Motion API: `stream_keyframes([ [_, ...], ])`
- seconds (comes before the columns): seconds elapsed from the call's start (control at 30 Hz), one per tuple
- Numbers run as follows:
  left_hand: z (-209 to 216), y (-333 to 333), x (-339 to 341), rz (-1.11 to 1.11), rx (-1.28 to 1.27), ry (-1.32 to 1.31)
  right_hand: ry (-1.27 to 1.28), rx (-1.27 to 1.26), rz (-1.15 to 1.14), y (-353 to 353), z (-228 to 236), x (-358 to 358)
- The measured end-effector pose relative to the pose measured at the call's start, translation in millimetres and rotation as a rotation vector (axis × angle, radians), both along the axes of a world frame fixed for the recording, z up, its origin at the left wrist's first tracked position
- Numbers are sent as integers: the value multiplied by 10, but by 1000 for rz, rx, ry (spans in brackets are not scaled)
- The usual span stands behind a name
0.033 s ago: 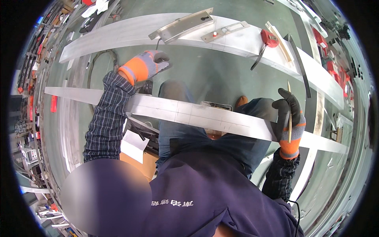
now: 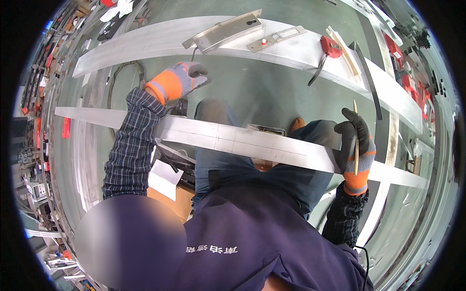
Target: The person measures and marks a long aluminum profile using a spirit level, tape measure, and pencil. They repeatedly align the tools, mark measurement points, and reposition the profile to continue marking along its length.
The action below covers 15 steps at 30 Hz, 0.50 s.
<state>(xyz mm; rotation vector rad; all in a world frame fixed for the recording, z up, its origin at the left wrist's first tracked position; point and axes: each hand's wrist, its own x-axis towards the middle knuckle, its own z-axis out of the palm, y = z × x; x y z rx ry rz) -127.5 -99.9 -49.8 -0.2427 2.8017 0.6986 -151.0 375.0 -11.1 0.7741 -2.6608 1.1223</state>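
Observation:
My left hand (image 2: 182,81), in an orange and grey glove, is held above the floor between two long silver metal bars. Its fingers are bent and apart, with nothing seen in them. My right hand (image 2: 358,150), gloved alike, grips a slim pencil (image 2: 356,140) with its point away from me. That hand is at the right part of the near bar (image 2: 218,137), which crosses over my thighs and bears thin marked lines. On the far bar (image 2: 145,41) lie a metal lock case (image 2: 228,33), a slotted metal plate (image 2: 279,39) and a red tape measure (image 2: 331,47).
A pale strip (image 2: 347,56) and a dark angled metal piece (image 2: 367,82) rest on the far bar's right part. Below the near bar stands a cardboard box (image 2: 170,200) with white paper (image 2: 166,178). A dark cable (image 2: 114,77) lies on the floor at left.

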Motion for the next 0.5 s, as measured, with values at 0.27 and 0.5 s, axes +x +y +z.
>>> stream_keyframes([
  [0.27,-59,-56,12,-11,30,10,-149,-171,-43,-55,47,49],
  [0.5,-67,-59,6,7,28,-3,-182,-190,-60,-51,44,61],
])
